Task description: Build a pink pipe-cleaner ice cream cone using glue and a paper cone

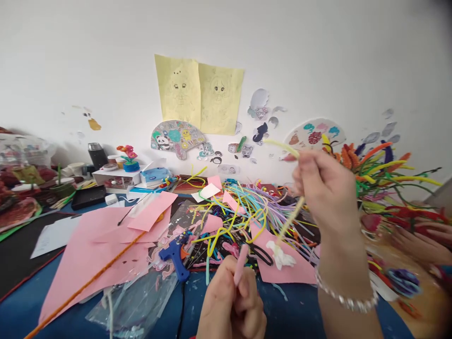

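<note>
My right hand (323,190), with a beaded bracelet (348,299) at the wrist, is raised on the right. It pinches a pale yellow pipe cleaner (293,216), whose upper end sticks out to the left. A white flower-like piece (281,256) shows at the lower end, over pink paper (287,273); whether it touches the paper I cannot tell. Low in the middle, my left hand (229,303) is closed around a short pink stick-like piece (241,264) that points upward. Black-handled scissors (261,254) lie just behind it.
A blue glue gun (175,258) lies left of my left hand. Many loose pipe cleaners (226,230) cover the table's middle. Pink sheets (92,254) and an orange pipe cleaner (95,278) lie at left. Another person's hands (413,245) are at the right edge.
</note>
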Motion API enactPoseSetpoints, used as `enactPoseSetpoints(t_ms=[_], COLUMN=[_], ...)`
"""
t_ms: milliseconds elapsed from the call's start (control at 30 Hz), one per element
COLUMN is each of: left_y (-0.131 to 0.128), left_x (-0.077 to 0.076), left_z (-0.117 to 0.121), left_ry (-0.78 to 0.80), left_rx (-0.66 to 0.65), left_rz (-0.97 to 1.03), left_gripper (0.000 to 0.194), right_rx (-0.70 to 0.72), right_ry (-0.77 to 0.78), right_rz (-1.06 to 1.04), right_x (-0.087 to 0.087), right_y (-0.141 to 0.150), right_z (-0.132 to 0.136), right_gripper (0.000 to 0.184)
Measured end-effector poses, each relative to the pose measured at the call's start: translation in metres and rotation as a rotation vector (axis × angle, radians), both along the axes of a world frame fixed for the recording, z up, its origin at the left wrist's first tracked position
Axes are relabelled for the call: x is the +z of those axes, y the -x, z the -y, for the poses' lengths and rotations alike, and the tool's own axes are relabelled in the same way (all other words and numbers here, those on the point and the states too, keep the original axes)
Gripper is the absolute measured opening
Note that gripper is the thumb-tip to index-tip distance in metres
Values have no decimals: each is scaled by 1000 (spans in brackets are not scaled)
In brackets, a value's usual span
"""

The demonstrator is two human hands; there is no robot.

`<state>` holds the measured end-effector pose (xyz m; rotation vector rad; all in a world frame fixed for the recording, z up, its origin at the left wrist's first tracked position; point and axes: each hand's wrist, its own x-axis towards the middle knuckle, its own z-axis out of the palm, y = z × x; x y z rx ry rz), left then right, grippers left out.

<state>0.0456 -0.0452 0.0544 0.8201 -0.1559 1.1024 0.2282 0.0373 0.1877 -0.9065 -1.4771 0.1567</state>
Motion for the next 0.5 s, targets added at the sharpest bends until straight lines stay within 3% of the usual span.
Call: enactPoseSetpoints(t_ms=[100,200,367,500], left_y=[-9,-11,-12,-12], left_x=[-11,-20,-27,-35], left_z=[4,16,37,45], left_ry=[37,123,246,240], left_rx=[40,175,372,484], left_rz=[4,-145,-381,-526], left_gripper=[20,22,36,43], right_rx=[-6,-14,8,140], right_ry=[248,377,515,663], right_rz=[78,92,-66,-281], right_x=[-34,-76,-136,-163], right_y=[22,38,45,45], right_z=[74,115,139,146], right_gripper=[25,31,38,46])
